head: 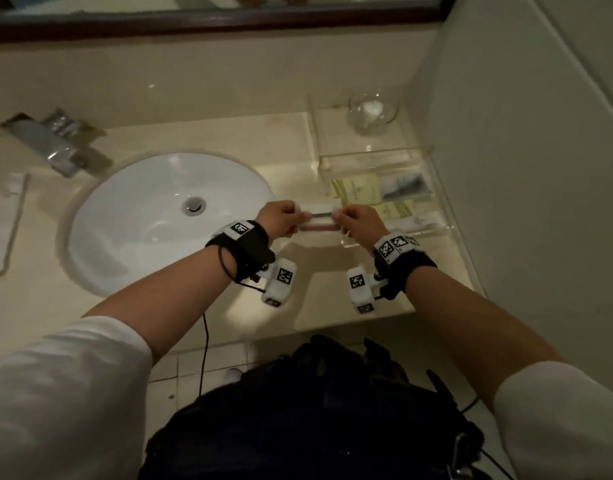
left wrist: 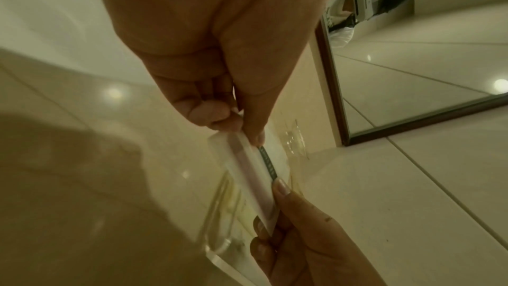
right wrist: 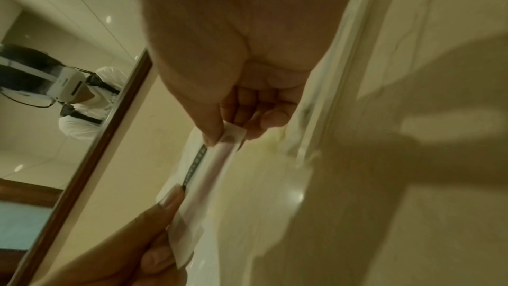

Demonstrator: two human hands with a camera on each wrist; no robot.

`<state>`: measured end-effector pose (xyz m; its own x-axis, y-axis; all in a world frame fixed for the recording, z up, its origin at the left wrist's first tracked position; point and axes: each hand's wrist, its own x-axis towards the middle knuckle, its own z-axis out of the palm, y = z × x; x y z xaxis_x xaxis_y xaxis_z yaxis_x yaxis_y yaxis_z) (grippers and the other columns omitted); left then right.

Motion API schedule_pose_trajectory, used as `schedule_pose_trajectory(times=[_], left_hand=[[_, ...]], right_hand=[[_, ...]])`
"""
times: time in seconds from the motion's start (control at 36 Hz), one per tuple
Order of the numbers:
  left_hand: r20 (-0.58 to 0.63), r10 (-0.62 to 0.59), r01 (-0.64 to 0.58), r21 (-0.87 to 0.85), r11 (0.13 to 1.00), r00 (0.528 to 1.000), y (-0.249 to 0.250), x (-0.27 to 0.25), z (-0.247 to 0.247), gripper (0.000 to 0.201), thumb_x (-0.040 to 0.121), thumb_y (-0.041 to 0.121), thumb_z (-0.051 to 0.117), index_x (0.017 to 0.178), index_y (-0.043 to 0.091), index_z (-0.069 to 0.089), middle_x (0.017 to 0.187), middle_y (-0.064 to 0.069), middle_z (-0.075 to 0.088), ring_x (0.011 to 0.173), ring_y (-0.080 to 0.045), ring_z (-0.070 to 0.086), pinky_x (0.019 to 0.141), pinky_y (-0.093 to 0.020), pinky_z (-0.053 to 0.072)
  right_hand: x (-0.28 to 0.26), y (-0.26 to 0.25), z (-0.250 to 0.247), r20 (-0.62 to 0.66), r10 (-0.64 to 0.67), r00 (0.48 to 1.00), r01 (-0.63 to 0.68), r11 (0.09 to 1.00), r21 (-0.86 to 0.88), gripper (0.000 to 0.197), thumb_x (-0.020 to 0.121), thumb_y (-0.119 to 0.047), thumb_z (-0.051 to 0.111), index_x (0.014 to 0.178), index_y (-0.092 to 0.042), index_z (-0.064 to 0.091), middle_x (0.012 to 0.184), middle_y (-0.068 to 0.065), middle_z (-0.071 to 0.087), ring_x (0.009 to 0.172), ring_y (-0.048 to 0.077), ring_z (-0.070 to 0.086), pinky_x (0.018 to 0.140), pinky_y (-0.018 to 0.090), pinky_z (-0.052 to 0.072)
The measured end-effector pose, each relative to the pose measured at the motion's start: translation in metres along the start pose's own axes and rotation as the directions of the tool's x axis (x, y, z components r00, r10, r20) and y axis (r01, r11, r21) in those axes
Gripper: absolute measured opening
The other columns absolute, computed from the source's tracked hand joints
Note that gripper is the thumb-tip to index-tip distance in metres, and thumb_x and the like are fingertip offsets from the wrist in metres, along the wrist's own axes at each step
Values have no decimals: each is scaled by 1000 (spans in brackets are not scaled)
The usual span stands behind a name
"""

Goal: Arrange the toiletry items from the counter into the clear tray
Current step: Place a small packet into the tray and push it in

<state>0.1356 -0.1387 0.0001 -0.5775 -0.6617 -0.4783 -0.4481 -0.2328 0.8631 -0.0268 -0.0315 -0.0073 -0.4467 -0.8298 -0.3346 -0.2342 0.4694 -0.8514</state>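
Observation:
Both hands hold one long thin wrapped packet (head: 320,223) level above the counter, between the sink and the clear tray (head: 367,157). The packet has a pinkish stick inside a clear and white wrapper with a dark printed strip (left wrist: 255,173) (right wrist: 203,173). My left hand (head: 299,216) (left wrist: 241,129) pinches its left end between thumb and fingers. My right hand (head: 339,218) (right wrist: 225,132) pinches its right end, at the tray's near left corner. The tray holds a cream sachet (head: 355,190), a grey printed sachet (head: 407,188) and a long white packet (head: 415,221).
A white round sink (head: 125,237) lies left of the hands, with a chrome faucet (head: 55,140) behind it. Another long wrapped item (head: 12,220) lies on the counter at far left. An empty glass (head: 372,112) stands behind the tray. A wall (head: 523,168) bounds the right side.

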Motion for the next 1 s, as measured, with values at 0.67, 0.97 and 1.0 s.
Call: schedule_pose_trajectory(times=[0.67, 0.97, 1.0], left_hand=[[-140, -30, 25, -37, 999, 990, 73, 85, 137, 24, 85, 8, 66, 72, 17, 48, 64, -4, 56, 43, -9, 55, 47, -20, 50], [-183, 119, -74, 236, 969, 976, 85, 108, 158, 8, 81, 15, 66, 83, 21, 62, 77, -1, 66, 73, -17, 62, 69, -23, 50], [-173, 124, -77, 257, 963, 977, 84, 109, 159, 8, 81, 14, 65, 86, 20, 64, 81, -1, 66, 75, -17, 62, 68, -22, 48]], right_hand=[[47, 52, -125, -389, 17, 921, -11, 1000, 19, 13, 89, -31, 60, 98, -24, 52, 87, 0, 62, 77, 18, 61, 70, 30, 52], [75, 47, -140, -425, -45, 904, -101, 944, -314, 9, 91, -14, 46, 89, -18, 54, 94, 9, 61, 83, 27, 59, 66, 28, 45], [77, 47, -141, -425, -38, 904, -118, 935, -334, 11, 92, -15, 44, 92, -17, 55, 99, 10, 59, 84, 27, 58, 68, 28, 44]])
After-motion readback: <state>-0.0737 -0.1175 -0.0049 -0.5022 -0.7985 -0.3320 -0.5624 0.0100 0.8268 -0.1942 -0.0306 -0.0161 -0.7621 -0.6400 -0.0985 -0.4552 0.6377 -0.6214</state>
